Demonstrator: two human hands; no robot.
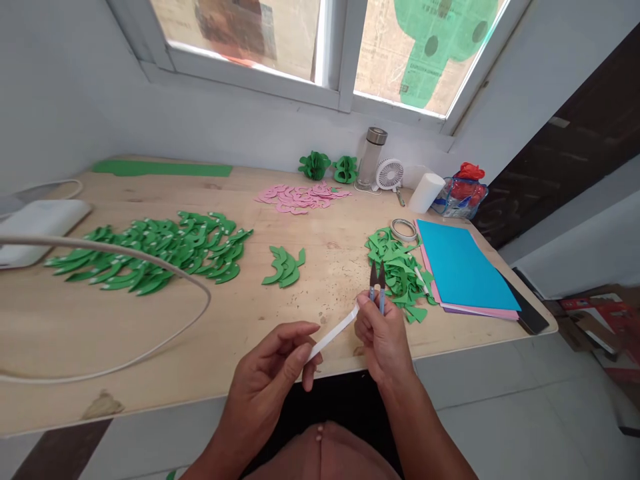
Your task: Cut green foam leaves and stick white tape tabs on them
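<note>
A narrow white strip (334,332) stretches between my two hands above the table's front edge. My left hand (275,370) pinches its lower end between thumb and fingers. My right hand (383,333) is closed round small snips (377,287) with dark blades pointing away, the blades apart, and the strip's upper end meets its thumb. Beyond my hands lies a small group of curved green pieces (285,267). Right of it is a heap of green scraps (397,267), with a roll of tape (404,230) at its back edge.
A big pile of green pieces (165,250) with white patches covers the left. Pink pieces (300,198) lie at the back, near a glass bottle (370,160) and a small fan (389,175). Blue sheets (465,267) lie right. A cable (195,280) arches across the left foreground.
</note>
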